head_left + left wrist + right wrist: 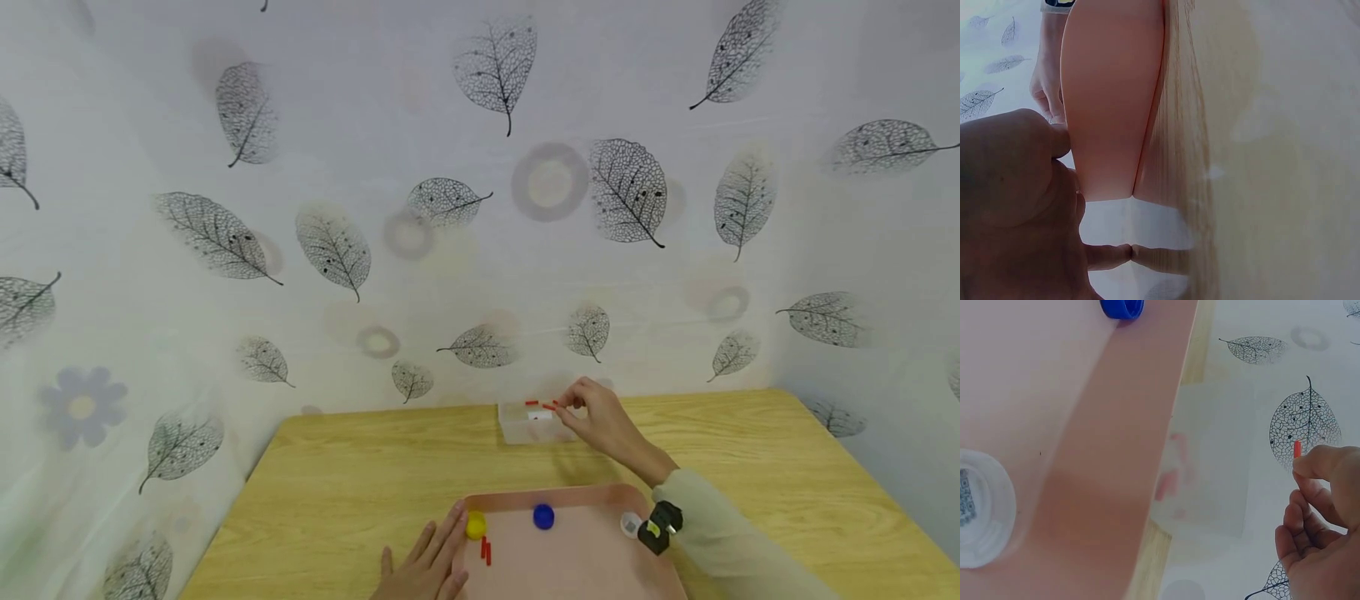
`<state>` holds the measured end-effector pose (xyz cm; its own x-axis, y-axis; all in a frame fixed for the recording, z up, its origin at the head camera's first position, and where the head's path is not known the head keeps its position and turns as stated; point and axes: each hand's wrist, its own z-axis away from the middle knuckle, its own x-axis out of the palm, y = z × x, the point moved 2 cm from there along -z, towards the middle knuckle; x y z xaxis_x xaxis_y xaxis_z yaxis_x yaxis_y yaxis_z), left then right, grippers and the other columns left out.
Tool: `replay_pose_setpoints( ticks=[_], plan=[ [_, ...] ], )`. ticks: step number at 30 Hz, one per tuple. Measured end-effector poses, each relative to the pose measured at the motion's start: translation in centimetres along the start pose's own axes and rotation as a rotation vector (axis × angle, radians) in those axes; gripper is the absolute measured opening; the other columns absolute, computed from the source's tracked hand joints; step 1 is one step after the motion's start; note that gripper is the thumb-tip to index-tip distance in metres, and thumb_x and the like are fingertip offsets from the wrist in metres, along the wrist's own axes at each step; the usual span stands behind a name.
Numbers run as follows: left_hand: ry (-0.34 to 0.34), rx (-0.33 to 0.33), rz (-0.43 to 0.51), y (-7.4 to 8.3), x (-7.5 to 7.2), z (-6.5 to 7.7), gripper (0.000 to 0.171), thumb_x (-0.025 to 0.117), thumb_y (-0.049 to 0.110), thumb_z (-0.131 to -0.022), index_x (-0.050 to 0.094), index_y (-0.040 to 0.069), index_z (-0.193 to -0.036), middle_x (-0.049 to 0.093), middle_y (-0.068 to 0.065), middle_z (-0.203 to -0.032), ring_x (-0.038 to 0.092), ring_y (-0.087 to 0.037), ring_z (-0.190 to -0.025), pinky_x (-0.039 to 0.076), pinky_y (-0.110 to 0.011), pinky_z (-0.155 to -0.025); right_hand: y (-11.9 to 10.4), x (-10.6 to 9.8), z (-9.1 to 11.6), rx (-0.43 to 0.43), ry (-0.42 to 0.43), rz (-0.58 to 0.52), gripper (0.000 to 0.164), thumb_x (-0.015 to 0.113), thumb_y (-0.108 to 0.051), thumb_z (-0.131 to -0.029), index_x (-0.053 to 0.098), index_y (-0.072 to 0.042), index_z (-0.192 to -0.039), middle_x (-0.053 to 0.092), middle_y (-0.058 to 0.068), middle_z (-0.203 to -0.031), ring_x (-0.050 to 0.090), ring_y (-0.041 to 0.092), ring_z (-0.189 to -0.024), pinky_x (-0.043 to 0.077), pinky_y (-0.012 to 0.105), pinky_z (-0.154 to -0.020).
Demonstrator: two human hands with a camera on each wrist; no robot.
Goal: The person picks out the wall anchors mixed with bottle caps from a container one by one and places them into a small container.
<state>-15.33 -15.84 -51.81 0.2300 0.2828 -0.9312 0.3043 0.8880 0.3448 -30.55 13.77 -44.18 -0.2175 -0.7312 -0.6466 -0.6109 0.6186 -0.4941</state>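
Note:
My right hand [603, 421] pinches a small red stick [1297, 449] between thumb and fingertip. It is held over the right side of a translucent plastic box [517, 429] at the back of the table. More red pieces show blurred through the box wall in the right wrist view. With its fingers spread and fairly straight, my left hand [426, 562] rests at the left rim of a pink tray [570, 575]. Inside the tray, near those fingers, are a yellow cap [476, 525] and two red sticks [486, 552] lying side by side.
A blue cap [543, 517] sits near the tray's far wall. Toward the right wall is a round whitish lid [985, 509] with a printed code. The wooden table [337, 475] meets a leaf-patterned wall covering [420, 275] right behind the box.

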Motion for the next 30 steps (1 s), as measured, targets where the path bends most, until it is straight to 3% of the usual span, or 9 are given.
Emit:
replay_pose_setpoints(
  ticks=[4, 11, 17, 30],
  plan=[
    [-0.001, 0.0, -0.006, 0.1, -0.1, -0.1, 0.062, 0.02, 0.063, -0.096, 0.008, 0.039, -0.152, 0.001, 0.022, -0.156, 0.033, -0.034, -0.135, 0.01, -0.086, -0.08, 0.6, 0.4, -0.4, 0.018, -0.009, 0.011, 0.01, 0.075, -0.006, -0.078, 0.067, -0.012, -0.078, 0.055, -0.003, -0.077, 0.054, 0.02, -0.069, 0.045, 0.028, -0.062],
    [0.009, 0.002, -0.015, 0.0, 0.1, -0.1, 0.062, 0.02, 0.063, -0.096, 0.005, 0.039, -0.152, -0.002, 0.023, -0.156, 0.033, -0.034, -0.135, 0.012, -0.086, -0.08, 1.3, 1.2, -0.9, 0.05, -0.027, -0.01, 0.007, 0.073, -0.004, -0.078, 0.067, -0.007, -0.078, 0.059, 0.007, -0.081, 0.057, 0.026, -0.073, 0.049, 0.035, -0.066],
    [-0.016, -0.016, -0.001, 0.0, 0.3, -0.1, 0.063, 0.018, 0.065, -0.095, 0.004, 0.04, -0.152, -0.003, 0.025, -0.155, 0.032, -0.035, -0.136, 0.01, -0.086, -0.08, 1.6, 2.1, -1.2, 0.065, -0.04, -0.015, 0.008, 0.072, -0.002, -0.078, 0.066, -0.007, -0.076, 0.059, 0.008, -0.08, 0.058, 0.029, -0.075, 0.05, 0.036, -0.067],
    [-0.012, -0.013, -0.004, -0.1, 0.4, -0.1, 0.063, 0.017, 0.065, -0.095, 0.003, 0.04, -0.152, -0.003, 0.024, -0.156, 0.032, -0.035, -0.135, 0.011, -0.086, -0.08, 2.3, 3.3, -1.5, 0.082, -0.039, 0.036, 0.01, 0.072, -0.003, -0.078, 0.065, -0.008, -0.073, 0.056, 0.004, -0.078, 0.055, 0.018, -0.071, 0.049, 0.031, -0.065]
  ],
)
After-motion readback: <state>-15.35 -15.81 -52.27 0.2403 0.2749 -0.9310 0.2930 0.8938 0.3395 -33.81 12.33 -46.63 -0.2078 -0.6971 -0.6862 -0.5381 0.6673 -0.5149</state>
